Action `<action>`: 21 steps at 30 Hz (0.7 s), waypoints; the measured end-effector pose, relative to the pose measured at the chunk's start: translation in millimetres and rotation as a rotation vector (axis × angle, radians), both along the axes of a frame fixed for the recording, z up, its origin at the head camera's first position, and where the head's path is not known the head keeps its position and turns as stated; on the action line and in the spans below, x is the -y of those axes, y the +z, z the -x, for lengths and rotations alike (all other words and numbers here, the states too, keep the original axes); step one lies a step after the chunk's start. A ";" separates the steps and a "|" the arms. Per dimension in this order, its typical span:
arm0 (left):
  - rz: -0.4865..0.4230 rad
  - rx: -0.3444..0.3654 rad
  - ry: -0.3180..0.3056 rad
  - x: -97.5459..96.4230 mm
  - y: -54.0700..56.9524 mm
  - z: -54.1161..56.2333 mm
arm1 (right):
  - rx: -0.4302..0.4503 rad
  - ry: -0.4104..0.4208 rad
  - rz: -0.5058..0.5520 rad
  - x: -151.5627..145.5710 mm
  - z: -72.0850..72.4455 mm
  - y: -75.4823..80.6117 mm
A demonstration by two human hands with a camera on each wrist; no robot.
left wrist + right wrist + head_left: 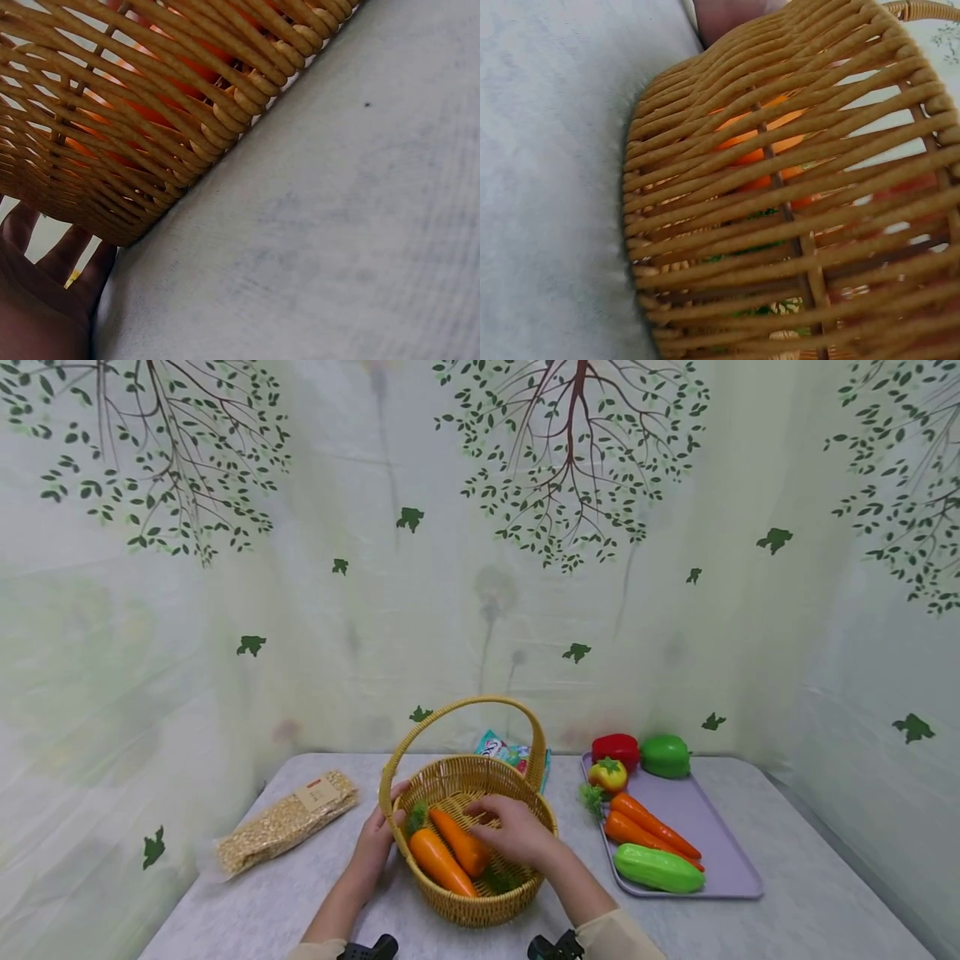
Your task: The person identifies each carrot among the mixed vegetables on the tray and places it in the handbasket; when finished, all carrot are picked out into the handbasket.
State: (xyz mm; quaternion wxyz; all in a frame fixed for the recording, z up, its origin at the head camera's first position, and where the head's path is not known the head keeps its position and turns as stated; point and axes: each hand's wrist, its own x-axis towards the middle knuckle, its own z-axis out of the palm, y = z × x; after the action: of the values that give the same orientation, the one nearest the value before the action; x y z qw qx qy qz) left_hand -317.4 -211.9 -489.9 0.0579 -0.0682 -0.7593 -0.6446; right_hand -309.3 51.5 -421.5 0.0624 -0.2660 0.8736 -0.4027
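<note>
A wicker basket [487,910] with a tall arched handle stands on the table in front of me. In it lie two orange carrots, one carrot [442,862] nearer the left wall and the other carrot [459,842] beside it; green tops show at the ends. My left hand [372,843] holds the basket's left side, thumb at the rim and fingers spread along the outer wall in the left wrist view. Over the basket's right rim reaches my right hand [517,833], its fingers loosely bent and their tips right by the second carrot's thick end. In the right wrist view the wicker wall hides the fingers.
On the right, a purple tray [720,852] bears carrots [652,827], a green cucumber-like vegetable [660,868], a red pepper [617,749], a green pepper [665,756] and a small yellow-red pepper [607,774]. A grain bag [288,822] lies left; a teal packet [495,746] sits behind the basket.
</note>
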 end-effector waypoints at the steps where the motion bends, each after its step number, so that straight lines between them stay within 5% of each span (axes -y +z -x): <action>1: -0.001 0.002 0.005 0.7 -0.5 -0.3 | -0.023 -0.025 0.041 0.2 -0.8 0.0; 6: 0.004 -0.002 0.019 1.5 -8.1 0.3 | -0.122 -0.126 0.197 -5.7 -9.2 -3.1; 11: -0.002 -0.005 0.012 -0.8 -11.5 0.3 | -0.089 -0.143 0.296 -16.2 -19.3 -1.9; 21: -0.037 -0.022 -0.007 3.2 -6.0 3.4 | -0.029 -0.196 0.307 -48.2 -25.6 15.6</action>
State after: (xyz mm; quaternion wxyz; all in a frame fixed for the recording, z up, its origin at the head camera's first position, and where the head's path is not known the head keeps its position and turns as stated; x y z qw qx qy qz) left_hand -320.8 -215.0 -495.9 0.0652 -0.0772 -0.7463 -0.6579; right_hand -283.8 99.7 -405.9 -0.0310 -0.1918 0.8244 -0.5317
